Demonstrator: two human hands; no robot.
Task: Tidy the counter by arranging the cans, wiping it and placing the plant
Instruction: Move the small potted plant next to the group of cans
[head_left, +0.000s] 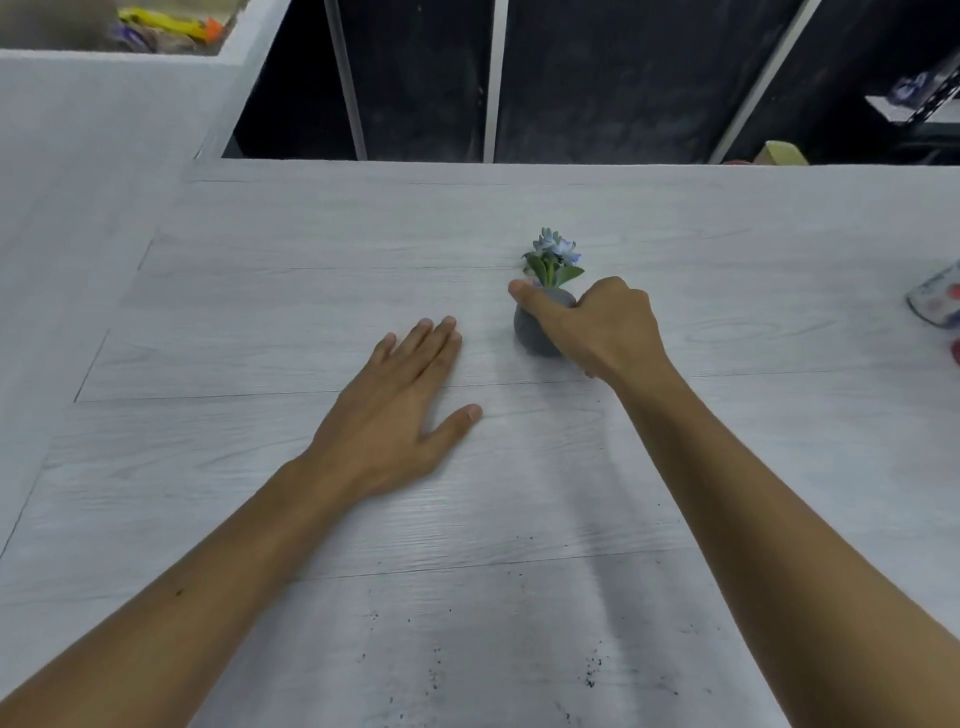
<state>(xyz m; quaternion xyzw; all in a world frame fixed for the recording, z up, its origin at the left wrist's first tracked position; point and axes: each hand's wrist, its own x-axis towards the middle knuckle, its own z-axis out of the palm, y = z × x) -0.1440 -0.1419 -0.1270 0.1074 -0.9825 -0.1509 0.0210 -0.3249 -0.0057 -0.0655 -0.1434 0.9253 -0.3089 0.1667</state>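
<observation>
On the counter (260, 322), right hand (608, 327) is wrapped around the plant (545, 306) pot, upright. Left hand (400, 410) lies flat, holding nothing. I'd set it down gently, then let go slowly.

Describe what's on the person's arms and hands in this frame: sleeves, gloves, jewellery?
Nothing is worn. Both forearms are bare as far as the frame shows, with no sleeve edge visible. The left hand and right hand have no gloves, rings, watch or bands. Fingernails are short and unpainted. A small dark dot sits on the left forearm.
</observation>
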